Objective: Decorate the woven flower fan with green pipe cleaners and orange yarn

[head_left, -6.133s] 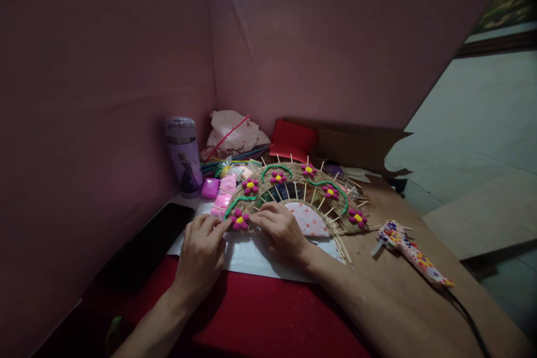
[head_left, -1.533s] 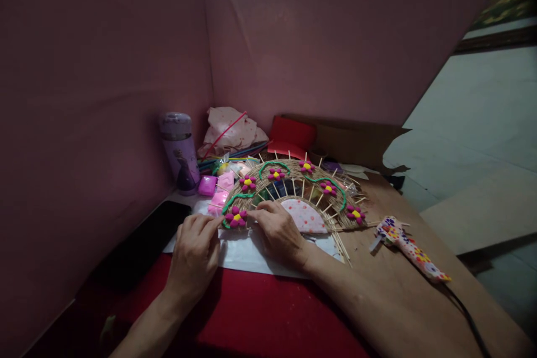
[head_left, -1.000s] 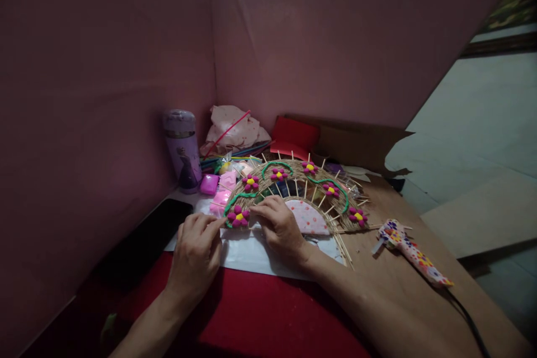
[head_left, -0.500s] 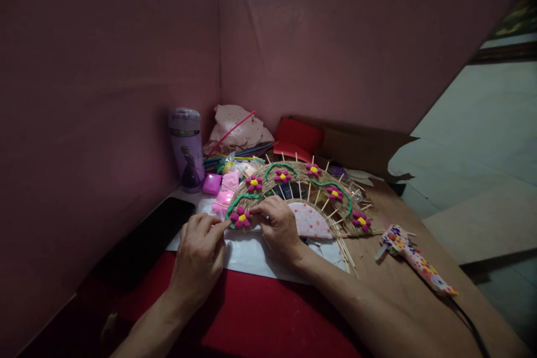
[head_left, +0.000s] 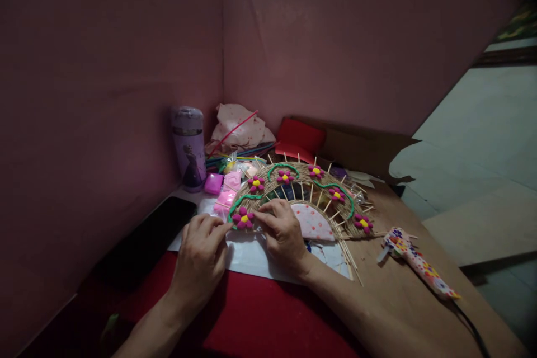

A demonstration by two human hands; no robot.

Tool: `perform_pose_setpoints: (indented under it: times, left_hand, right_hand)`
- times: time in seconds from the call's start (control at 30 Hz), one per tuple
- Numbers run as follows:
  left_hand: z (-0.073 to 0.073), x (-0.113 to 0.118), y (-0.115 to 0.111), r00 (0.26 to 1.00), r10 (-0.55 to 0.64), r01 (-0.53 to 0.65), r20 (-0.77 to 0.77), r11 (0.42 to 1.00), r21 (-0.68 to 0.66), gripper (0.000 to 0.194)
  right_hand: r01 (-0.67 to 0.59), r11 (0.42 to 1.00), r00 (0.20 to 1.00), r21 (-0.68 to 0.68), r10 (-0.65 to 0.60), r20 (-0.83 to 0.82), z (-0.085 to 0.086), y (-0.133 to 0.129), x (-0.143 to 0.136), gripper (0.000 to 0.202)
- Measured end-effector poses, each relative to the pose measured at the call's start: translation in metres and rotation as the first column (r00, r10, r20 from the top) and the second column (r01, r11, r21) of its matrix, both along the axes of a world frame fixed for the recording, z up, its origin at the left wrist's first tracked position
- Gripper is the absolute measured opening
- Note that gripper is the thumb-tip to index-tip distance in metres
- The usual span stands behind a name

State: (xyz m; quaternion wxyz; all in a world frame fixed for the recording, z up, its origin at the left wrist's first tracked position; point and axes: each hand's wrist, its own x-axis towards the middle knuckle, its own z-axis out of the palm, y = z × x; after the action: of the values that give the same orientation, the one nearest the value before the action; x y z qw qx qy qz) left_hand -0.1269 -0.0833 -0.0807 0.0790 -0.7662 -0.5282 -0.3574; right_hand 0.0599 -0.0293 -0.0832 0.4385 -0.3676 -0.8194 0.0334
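Left hand (head_left: 202,251) and right hand (head_left: 282,232) flank the lower-left flower (head_left: 243,218) on the twine fan (head_left: 302,170); whether their fingers are pinched shut, I cannot tell

The arched twine fan (head_left: 304,175) bears magenta flowers (head_left: 285,178).

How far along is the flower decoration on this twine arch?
Looks done: five magenta flowers and three green strands lie on the twine arch.
In hand: the lower-left flower, between the left hand and right hand.
Possibly left: the inner sticks and dotted half-round carry no flowers; whether any are meant there, I cannot tell.
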Motion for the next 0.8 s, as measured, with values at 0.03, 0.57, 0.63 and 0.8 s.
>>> perform_pose_setpoints:
  times: [0.03,0.57,0.63,0.8]
  left_hand:
    - [0.0004,0.0002,-0.0002,1.0,0.0,0.0,0.003,1.0,-0.001,0.028]
    - [0.001,0.0007,0.0,1.0,-0.005,0.005,-0.004,1.0,-0.01,0.028]
    - [0.0008,0.0006,0.0001,1.0,-0.004,0.004,-0.003,1.0,-0.012,0.028]
    - [0.0005,0.0006,0.0003,1.0,-0.003,0.003,-0.012,1.0,-0.01,0.027]
  right_hand:
    - [-0.007,1.0,1.0,0.005,0.007,0.006,-0.0005,0.0003,-0.0002,0.026]
    - [0.003,0.993,0.995,0.117,-0.014,0.096,-0.0027,0.0007,0.0041,0.042]
    - [0.013,0.992,0.996,0.129,-0.024,0.082,-0.0024,0.0007,0.0046,0.041]
    - [-0.008,0.991,0.985,0.131,-0.015,0.173,-0.0025,-0.0007,0.0049,0.039]
